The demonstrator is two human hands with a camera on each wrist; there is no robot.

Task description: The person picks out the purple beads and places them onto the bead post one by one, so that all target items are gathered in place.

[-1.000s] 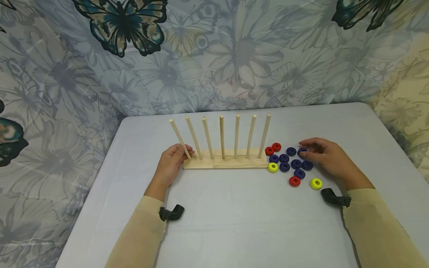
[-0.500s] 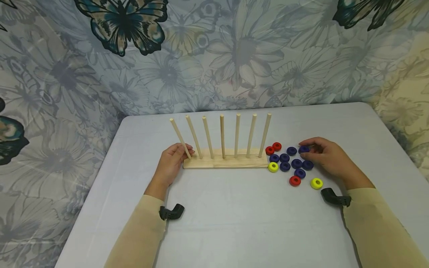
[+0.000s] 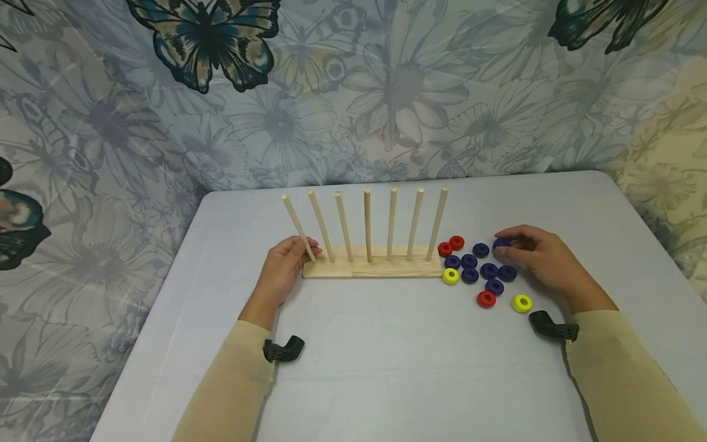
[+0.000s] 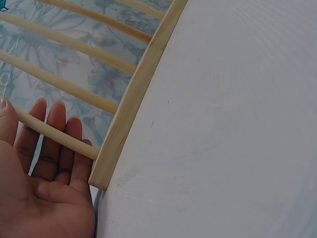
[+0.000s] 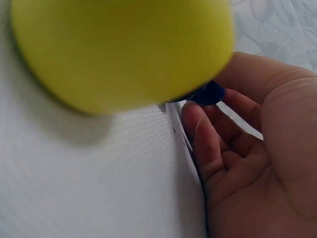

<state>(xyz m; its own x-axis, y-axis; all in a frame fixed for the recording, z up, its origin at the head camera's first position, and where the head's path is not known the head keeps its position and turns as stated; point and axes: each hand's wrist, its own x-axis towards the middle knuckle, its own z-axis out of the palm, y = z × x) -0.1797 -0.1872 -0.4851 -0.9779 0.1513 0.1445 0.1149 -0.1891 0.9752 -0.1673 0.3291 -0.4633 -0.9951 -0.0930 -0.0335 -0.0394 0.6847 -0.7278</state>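
Observation:
A wooden stand (image 3: 372, 267) with a row of upright pegs lies across the table. My left hand (image 3: 282, 270) is at its left end, with the end peg (image 4: 59, 135) passing between thumb and fingers in the left wrist view. The fingers lie behind that peg, the thumb in front of it. My right hand (image 3: 544, 264) pinches a dark blue ring (image 3: 501, 243) between thumb and fingertips, at the right edge of the loose rings. In the right wrist view only part of the blue ring (image 5: 213, 94) shows beyond a yellow ring (image 5: 124, 49) close to the camera.
Several more blue rings (image 3: 488, 271) lie right of the stand, with red rings (image 3: 486, 299) and yellow rings (image 3: 450, 276) among them. The white table (image 3: 420, 368) reaches back to a wall covered in a flower and butterfly pattern.
The blue ring in my right fingers has shifted slightly away from me, and the fingertips moved a little with it. My left hand stays at the end peg.

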